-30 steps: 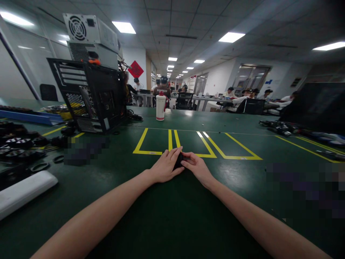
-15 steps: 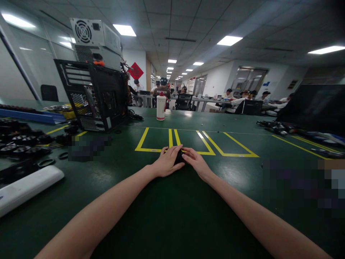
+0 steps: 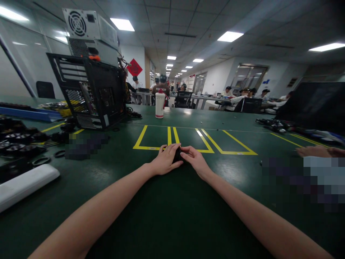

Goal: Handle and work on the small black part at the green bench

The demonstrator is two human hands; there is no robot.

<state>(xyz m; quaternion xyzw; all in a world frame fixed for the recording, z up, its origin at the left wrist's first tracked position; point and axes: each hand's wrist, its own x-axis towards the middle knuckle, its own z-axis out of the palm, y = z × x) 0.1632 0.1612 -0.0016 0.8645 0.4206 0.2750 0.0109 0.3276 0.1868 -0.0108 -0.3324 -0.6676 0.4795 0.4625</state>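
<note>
At the centre of the tabletop [image 3: 172, 216] I have my left hand [image 3: 165, 160] and right hand [image 3: 196, 162] side by side, a small part [image 3: 177, 155] between them. Tape outlines [image 3: 169, 136] stretch away behind the fingers; beyond them stands a bottle [image 3: 160, 105]. Left of it I see a computer case [image 3: 94, 95] carrying a power supply [image 3: 93, 25]. Nearer me, along the left edge, loose parts [image 3: 20, 136] lie behind a long object [image 3: 29, 185]. To the far right lie cables [image 3: 275, 125], with another person's hand [image 3: 314, 151] in front.
</note>
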